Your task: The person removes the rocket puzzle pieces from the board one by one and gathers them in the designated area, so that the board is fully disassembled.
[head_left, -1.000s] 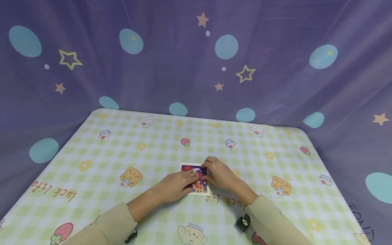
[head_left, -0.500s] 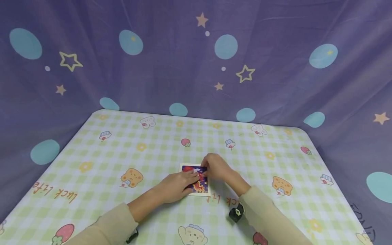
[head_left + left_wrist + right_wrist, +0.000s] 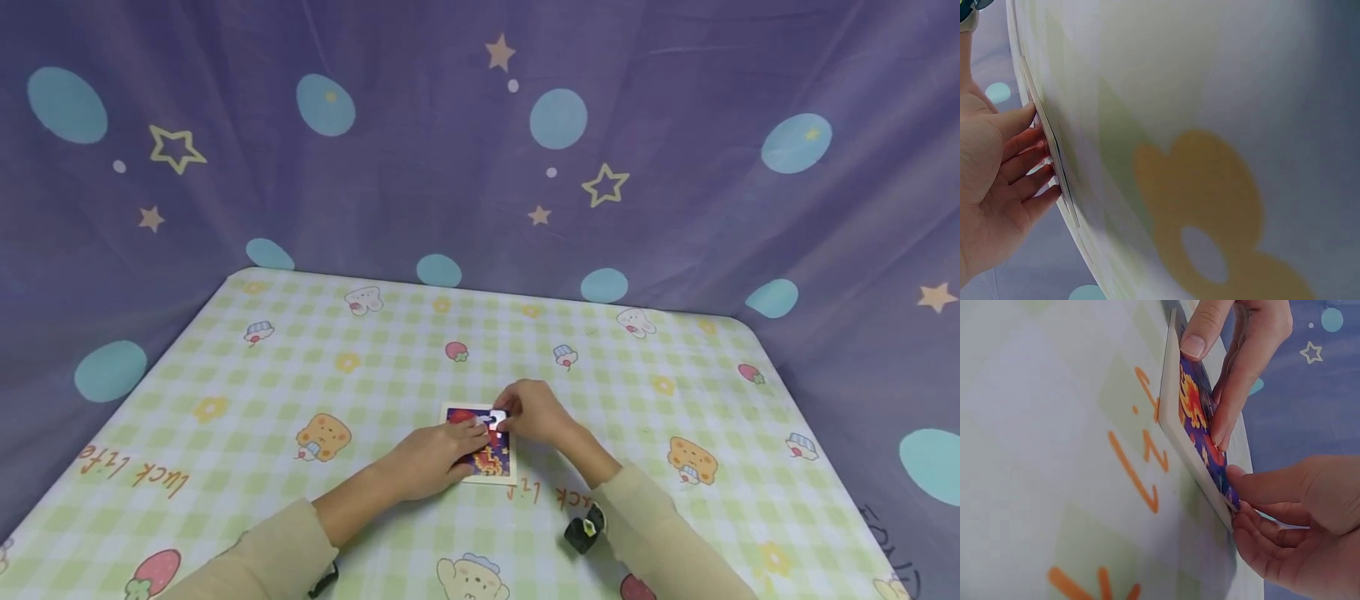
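Note:
A small flat picture puzzle with a pale frame and a blue, red and yellow picture lies on the cloth. From the left, my left hand lies over it with fairly straight fingers touching its face; in the left wrist view the left hand is seen edge-on against the board. Thumb and fingers of my right hand pinch at the upper right corner, where a white patch shows. Close up, the right hand has a thin puzzle piece at its fingertips, tilted at the frame; the fingers partly cover it.
A green-and-white checked cloth with printed cartoons covers the table. Behind and at the sides hangs a purple curtain with stars and blue dots. A black strap device sits at the right wrist.
A white patch now shows at the puzzle's upper right corner, where it was dark before. My right hand shifts slightly there; the left hand stays in place.

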Demonstrator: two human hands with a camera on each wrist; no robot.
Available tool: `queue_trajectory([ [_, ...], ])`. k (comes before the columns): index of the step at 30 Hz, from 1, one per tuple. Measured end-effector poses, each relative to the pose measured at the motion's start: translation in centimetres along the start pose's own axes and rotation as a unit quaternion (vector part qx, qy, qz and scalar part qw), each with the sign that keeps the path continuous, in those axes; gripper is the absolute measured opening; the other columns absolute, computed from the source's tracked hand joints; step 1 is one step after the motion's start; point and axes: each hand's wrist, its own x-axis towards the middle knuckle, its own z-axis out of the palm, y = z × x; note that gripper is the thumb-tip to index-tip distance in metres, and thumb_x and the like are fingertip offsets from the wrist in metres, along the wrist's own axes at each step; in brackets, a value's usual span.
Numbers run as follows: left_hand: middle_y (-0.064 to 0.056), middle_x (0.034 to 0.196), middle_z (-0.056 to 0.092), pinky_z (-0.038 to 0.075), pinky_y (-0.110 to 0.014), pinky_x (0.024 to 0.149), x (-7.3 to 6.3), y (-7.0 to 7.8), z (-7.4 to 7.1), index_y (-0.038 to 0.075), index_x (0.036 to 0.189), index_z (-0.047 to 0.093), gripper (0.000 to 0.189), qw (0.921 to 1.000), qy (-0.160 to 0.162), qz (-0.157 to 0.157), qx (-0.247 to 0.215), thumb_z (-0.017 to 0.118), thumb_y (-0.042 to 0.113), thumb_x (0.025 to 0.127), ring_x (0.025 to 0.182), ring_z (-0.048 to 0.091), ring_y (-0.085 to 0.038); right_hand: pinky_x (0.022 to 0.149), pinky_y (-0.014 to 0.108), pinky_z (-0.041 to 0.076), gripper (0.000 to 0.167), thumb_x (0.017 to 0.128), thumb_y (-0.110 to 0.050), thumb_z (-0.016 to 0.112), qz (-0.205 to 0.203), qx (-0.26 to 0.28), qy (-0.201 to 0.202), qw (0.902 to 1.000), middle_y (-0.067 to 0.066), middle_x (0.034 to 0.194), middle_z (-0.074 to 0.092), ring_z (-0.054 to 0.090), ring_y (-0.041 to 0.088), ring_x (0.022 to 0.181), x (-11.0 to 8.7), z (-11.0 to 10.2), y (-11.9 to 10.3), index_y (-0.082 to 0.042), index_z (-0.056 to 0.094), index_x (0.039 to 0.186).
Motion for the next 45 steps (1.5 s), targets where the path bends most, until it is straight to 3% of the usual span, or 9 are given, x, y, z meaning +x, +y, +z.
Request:
queue_trajectory([
  [5, -0.007, 0.144, 0.052, 0.046, -0.042, 0.109, 0.0, 0.0, -0.1, 0.01, 0.136, 0.054, 0.047, 1.0, 0.004, 0.004, 0.004, 0.059, 0.031, 0.094, 0.134, 0.05, -0.025, 0.065, 0.019, 0.05, 0.013, 0.075, -0.006, 0.079, -0.003, 0.018, 0.026, 0.9995, 0.005, 0.081, 0.07, 0.058, 0.008, 0.069, -0.2, 0.1, 0.4, -0.007, 0.074, 0.087],
  [13, -0.007, 0.143, 0.053, 0.046, -0.042, 0.108, -0.1, 0.1, -0.1, 0.01, 0.135, 0.055, 0.046, 0.9999, 0.006, 0.008, 0.007, 0.059, 0.03, 0.094, 0.133, 0.051, -0.026, 0.073, 0.024, 0.054, 0.011, 0.078, -0.007, 0.077, 0.03, 0.059, 0.039, 0.9971, 0.003, 0.084, 0.07, 0.061, 0.009, 0.075, -0.7, 0.5, 0.7, -0.01, 0.073, 0.087],
  [20, -0.007, 0.143, 0.053, 0.047, -0.042, 0.107, 0.0, 0.1, -0.1, 0.011, 0.136, 0.055, 0.047, 1.0, 0.005, 0.003, 0.007, 0.06, 0.031, 0.094, 0.133, 0.052, -0.026, 0.067, 0.019, 0.055, 0.01, 0.08, -0.004, 0.074, 0.028, 0.099, 0.056, 0.9932, 0.004, 0.081, 0.072, 0.063, 0.009, 0.071, -1.0, 0.7, 1.1, -0.009, 0.072, 0.089],
  [37, -0.007, 0.144, 0.053, 0.046, -0.042, 0.108, 0.0, 0.1, 0.0, 0.011, 0.135, 0.055, 0.046, 1.0, 0.003, 0.004, 0.007, 0.059, 0.032, 0.094, 0.134, 0.051, -0.026, 0.054, 0.019, 0.05, 0.011, 0.082, -0.003, 0.072, 0.068, 0.189, 0.075, 0.9767, 0.007, 0.081, 0.072, 0.06, 0.007, 0.063, -1.7, 1.2, 1.7, -0.01, 0.073, 0.092],
  [45, -0.005, 0.145, 0.051, 0.045, -0.042, 0.11, 0.0, -0.2, 0.3, 0.012, 0.136, 0.055, 0.046, 1.0, 0.002, 0.004, 0.006, 0.058, 0.032, 0.095, 0.135, 0.05, -0.024, 0.061, 0.02, 0.052, 0.013, 0.08, -0.004, 0.074, 0.112, 0.227, 0.089, 0.9632, 0.005, 0.081, 0.072, 0.063, 0.009, 0.068, -3.2, 0.2, 2.3, -0.008, 0.073, 0.092],
])
